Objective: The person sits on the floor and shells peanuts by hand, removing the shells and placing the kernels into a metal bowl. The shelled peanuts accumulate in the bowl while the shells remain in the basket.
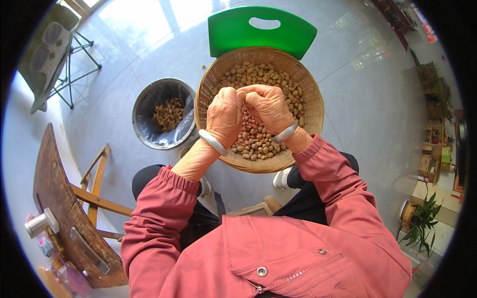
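A round wicker basket [313,108] holds unshelled peanuts [261,70], with shelled pinkish kernels [248,128] among them near its middle. Above the basket, my left hand [225,115] and my right hand [270,106] meet at the fingertips with curled fingers. Whatever may be pinched between them is hidden by the fingers. A bracelet circles each wrist. To the left of the basket stands a grey bucket [139,128], lined with a plastic bag and holding empty peanut shells [169,113].
The basket rests against a green plastic stool or chair [231,35] with an oval handle hole. At left are a worn wooden table [61,178] bearing a phone-like slab [89,249], and a folding chair [56,56]. A potted plant [421,223] and shelves line the right.
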Tool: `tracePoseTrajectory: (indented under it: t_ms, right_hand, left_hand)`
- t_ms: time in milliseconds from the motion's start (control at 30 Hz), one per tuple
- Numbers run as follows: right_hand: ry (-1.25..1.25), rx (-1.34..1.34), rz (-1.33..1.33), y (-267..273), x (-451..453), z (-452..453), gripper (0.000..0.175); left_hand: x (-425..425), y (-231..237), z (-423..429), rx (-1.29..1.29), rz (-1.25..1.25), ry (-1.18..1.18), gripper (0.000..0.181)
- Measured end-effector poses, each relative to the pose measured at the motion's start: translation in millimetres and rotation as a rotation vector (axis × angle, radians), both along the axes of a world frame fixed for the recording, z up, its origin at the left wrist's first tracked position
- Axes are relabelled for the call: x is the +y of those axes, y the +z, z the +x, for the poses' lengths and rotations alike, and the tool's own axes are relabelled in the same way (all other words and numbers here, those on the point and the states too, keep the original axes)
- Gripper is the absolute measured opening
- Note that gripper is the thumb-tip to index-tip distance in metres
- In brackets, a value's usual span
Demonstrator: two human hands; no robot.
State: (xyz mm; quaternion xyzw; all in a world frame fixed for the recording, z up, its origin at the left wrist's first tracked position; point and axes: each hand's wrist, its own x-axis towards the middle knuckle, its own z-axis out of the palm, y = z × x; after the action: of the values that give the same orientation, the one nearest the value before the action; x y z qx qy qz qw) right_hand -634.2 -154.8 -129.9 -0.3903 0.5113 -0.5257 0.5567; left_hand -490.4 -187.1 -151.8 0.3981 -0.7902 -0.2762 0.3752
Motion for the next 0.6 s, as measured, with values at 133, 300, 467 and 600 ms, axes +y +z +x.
tracePoseTrajectory:
  t_ms: [133, 300, 467, 600]
  right_hand:
    - [-0.098, 0.167, -0.087, -1.4, 1.0, 7.4, 0.018]
    - [-0.060, -0.116, 0.032, 2.2, 1.2, -0.5, 0.018]
    - [0.131, 0.055, 0.128, -5.8, -5.4, -37.2, 0.019]
    - [0.294, 1.372, 0.075, -22.9, -13.2, -54.6, 0.023]
  left_hand:
    - [-3.6, -0.4, -2.9, 0.119, 0.056, 0.016, 0.029]
    - [-20.2, -8.2, 3.1, 0.364, 0.595, -0.054, 0.034]
    - [-34.4, -12.6, 19.6, 0.377, 0.758, -0.022, 0.036]
    - [-33.8, -2.1, 24.7, 0.460, 1.028, -0.099, 0.036]
